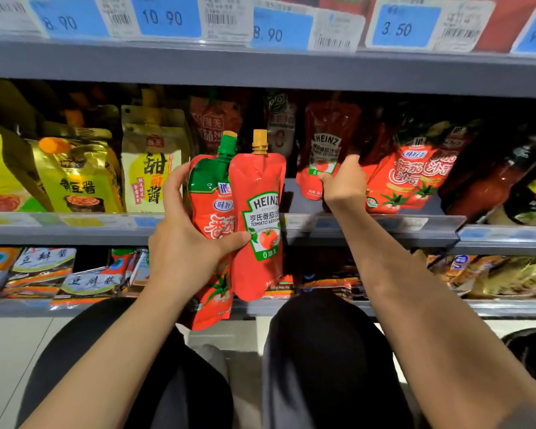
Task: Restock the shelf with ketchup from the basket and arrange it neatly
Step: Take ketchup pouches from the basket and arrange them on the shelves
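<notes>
1. Before the grey metal middle shelf (369, 235), the person is crouching, with both bare forearms reaching forward over dark-trousered knees.
2. Left hand (186, 239) is gripping two glossy, soft spouted pouches together, the fingers wrapping behind them and the thumb pressing across their fronts.
3. Nearer the palm is sitting the McCormick ketchup pouch (209, 212), red with a green shoulder and a green screw cap; overlapping it on its right is sitting the Heinz ketchup pouch (259, 218), plain red with a ribbed orange-tan cap and a white keystone-shaped label showing a tomato.
4. Both pouches are being held upright in the air in front of the shelf edge, not resting on it.
5. Right hand (342, 181) is reaching onto the middle shelf, its fingers curling round the lower part of a second Heinz pouch (325, 150), which is standing on the shelf, crinkled and shiny, leaning slightly back.
6. Just right of that pouch, more red McCormick pouches (412, 171) are leaning in a row, their film creasing and catching light.
7. Left of the gap, yellow and gold sauce pouches (150, 162) are standing upright.
8. Above, blue-and-white paper price tags (164, 17) are sitting in a clear plastic strip.
9. At the lower right edge, a dark rounded object is showing partly; I cannot tell what it is.
</notes>
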A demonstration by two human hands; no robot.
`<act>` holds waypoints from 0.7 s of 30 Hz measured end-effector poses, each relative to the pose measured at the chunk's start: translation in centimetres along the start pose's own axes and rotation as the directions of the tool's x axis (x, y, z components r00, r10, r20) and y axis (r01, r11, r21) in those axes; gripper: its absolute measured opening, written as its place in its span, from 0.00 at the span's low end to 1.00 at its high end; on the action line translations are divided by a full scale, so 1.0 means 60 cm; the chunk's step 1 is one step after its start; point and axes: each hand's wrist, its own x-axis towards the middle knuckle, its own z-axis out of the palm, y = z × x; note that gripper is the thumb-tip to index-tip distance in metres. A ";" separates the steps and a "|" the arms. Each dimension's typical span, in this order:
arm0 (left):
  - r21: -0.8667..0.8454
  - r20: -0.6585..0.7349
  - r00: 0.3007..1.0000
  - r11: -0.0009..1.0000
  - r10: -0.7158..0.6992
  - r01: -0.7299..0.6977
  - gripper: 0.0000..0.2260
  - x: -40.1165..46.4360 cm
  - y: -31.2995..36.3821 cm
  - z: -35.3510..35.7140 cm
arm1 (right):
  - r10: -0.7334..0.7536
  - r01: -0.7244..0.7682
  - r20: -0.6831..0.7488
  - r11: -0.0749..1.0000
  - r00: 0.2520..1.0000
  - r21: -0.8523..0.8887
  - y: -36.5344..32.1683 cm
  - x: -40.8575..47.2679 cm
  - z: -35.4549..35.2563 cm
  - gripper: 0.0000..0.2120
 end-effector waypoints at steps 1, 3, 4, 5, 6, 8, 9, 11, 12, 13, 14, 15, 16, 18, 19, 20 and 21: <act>-0.002 0.002 1.000 1.000 0.000 0.000 0.47 -0.001 0.001 0.000 | 0.003 -0.003 0.004 0.999 1.000 -0.041 -0.006 0.006 0.003 0.17; -0.007 0.010 1.000 1.000 0.003 -0.003 0.46 -0.002 0.002 0.000 | -0.002 0.003 0.008 0.994 1.000 -0.112 -0.015 0.012 0.007 0.16; -0.011 0.015 1.000 1.000 0.006 -0.006 0.46 -0.002 0.003 0.000 | 0.006 -0.005 0.012 0.993 1.000 -0.119 -0.015 0.014 0.008 0.15; -0.017 0.018 1.000 1.000 0.010 -0.010 0.46 -0.003 0.004 0.000 | 0.016 -0.014 0.016 0.993 1.000 -0.115 -0.015 0.016 0.010 0.14; -0.026 0.019 1.000 1.000 0.012 -0.012 0.46 -0.002 0.004 0.000 | 0.027 -0.025 0.020 0.993 0.999 -0.114 -0.014 0.019 0.011 0.14; -0.051 0.023 1.000 0.999 0.004 -0.003 0.46 0.000 0.005 0.000 | 0.034 -0.031 0.021 0.987 0.999 -0.156 -0.014 0.023 0.012 0.11; -0.068 0.026 1.000 0.998 0.000 0.002 0.45 0.001 0.005 0.000 | 0.021 -0.014 0.033 0.980 0.999 -0.199 -0.016 0.022 0.012 0.10; -0.130 0.033 0.999 0.991 -0.007 0.011 0.46 0.002 0.005 -0.002 | -0.002 0.017 0.057 0.966 0.998 -0.256 -0.023 0.018 0.010 0.09; -0.169 0.034 0.999 0.985 -0.013 0.018 0.45 0.004 0.004 -0.002 | -0.004 0.016 0.049 0.967 0.999 -0.253 -0.024 0.017 0.010 0.10; -0.209 0.032 0.999 0.978 -0.022 0.028 0.44 0.005 0.002 -0.002 | 0.004 0.005 0.039 0.974 0.999 -0.225 -0.024 0.013 0.009 0.10; -0.247 0.030 0.999 0.968 -0.035 0.041 0.43 0.007 0.001 -0.002 | 0.019 -0.013 0.032 0.984 0.999 -0.179 -0.021 0.008 0.009 0.13; -0.280 0.031 0.998 0.958 -0.050 0.056 0.44 0.009 -0.001 -0.002 | 0.025 -0.021 0.033 0.992 0.999 -0.128 -0.017 -0.001 0.007 0.16; -0.312 0.032 0.998 0.948 -0.061 0.068 0.44 0.010 -0.003 -0.002 | 0.003 0.000 0.036 0.997 0.999 -0.082 -0.012 -0.015 0.003 0.20; -0.371 0.037 0.996 0.925 -0.075 0.084 0.47 0.013 -0.008 -0.001 | -0.117 0.117 0.000 0.993 0.993 -0.004 -0.005 -0.056 -0.008 0.28; -0.401 0.041 0.996 0.911 -0.082 0.092 0.48 0.013 -0.009 -0.002 | -0.182 0.183 -0.035 0.982 0.983 0.042 -0.007 -0.083 -0.018 0.29; -0.428 0.045 0.995 0.898 -0.088 0.099 0.50 0.013 -0.010 -0.002 | -0.232 0.237 -0.057 0.964 0.971 0.118 -0.011 -0.110 -0.031 0.28; -0.447 0.047 0.995 0.889 -0.091 0.103 0.50 0.014 -0.011 -0.002 | -0.264 0.263 -0.026 0.936 0.964 0.234 -0.019 -0.137 -0.042 0.25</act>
